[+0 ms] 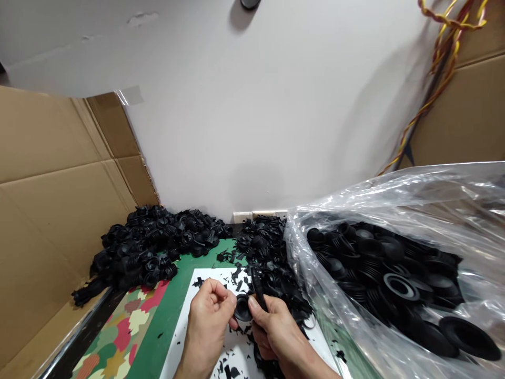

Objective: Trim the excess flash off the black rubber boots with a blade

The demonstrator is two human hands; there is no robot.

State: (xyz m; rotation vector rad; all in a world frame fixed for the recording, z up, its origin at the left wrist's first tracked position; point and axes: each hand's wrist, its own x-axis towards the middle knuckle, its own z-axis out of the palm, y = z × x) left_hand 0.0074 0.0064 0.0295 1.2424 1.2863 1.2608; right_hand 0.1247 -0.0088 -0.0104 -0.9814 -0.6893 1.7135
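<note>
Over the white sheet (pixel 185 321), a round black rubber part (pixel 242 307) with a cup-like opening is held between both hands. My left hand (pixel 207 321) is closed in a pinch, its thumb and fingers at the part's left rim. My right hand (pixel 278 329) grips the part's right side, thumb on top and fingers curled underneath. A narrow dark piece (pixel 257 284) stands up by the right thumb and forefinger; whether it is a tool or rubber I cannot tell. Black rubber scraps (pixel 232 371) litter the sheet around the hands.
Ribbed black rubber parts (pixel 158 237) are heaped at back left, and black trimmings (pixel 260 242) at back middle. On the right, a clear plastic bag (pixel 327 295) holds flared, ribbed rubber parts (pixel 371 252). Cardboard (pixel 59 158) stands left; twisted wires (pixel 430 100) hang right. A green mat (pixel 158 326) lies underneath.
</note>
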